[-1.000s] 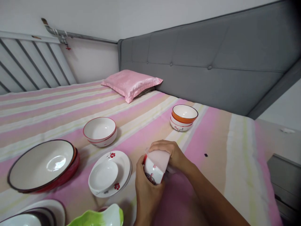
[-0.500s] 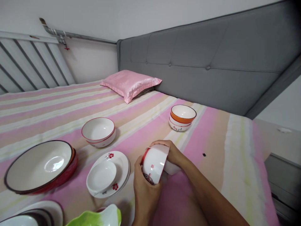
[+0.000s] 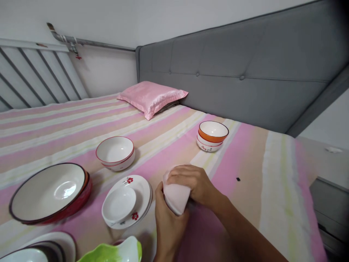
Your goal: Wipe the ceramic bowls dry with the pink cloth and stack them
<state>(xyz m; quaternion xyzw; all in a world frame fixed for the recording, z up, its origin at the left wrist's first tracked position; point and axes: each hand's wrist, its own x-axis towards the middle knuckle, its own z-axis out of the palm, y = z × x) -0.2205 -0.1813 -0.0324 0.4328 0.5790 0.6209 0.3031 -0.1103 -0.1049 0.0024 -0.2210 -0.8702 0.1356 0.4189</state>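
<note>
My left hand (image 3: 171,222) is closed round the side of a small white bowl, which lies almost wholly hidden under a pale pink cloth (image 3: 176,198). My right hand (image 3: 195,182) presses that cloth over the bowl from the far side, its fingers bent across the top. Just left of my hands, a small white bowl (image 3: 119,204) rests on white plates with red flowers (image 3: 144,185). Farther back stand two nested red-rimmed bowls (image 3: 115,150).
A bowl stack topped by an orange bowl (image 3: 213,135) stands toward the headboard (image 3: 245,54). Large nested bowls (image 3: 49,193), a green leaf-shaped dish (image 3: 109,253) and stacked dishes (image 3: 68,242) occupy the left front. A pink pillow (image 3: 152,96) lies on the striped bed.
My right hand has brought the cloth over the bowl's outside, covering the red mark and pattern seen before. My left hand keeps its hold in nearly the same place.
</note>
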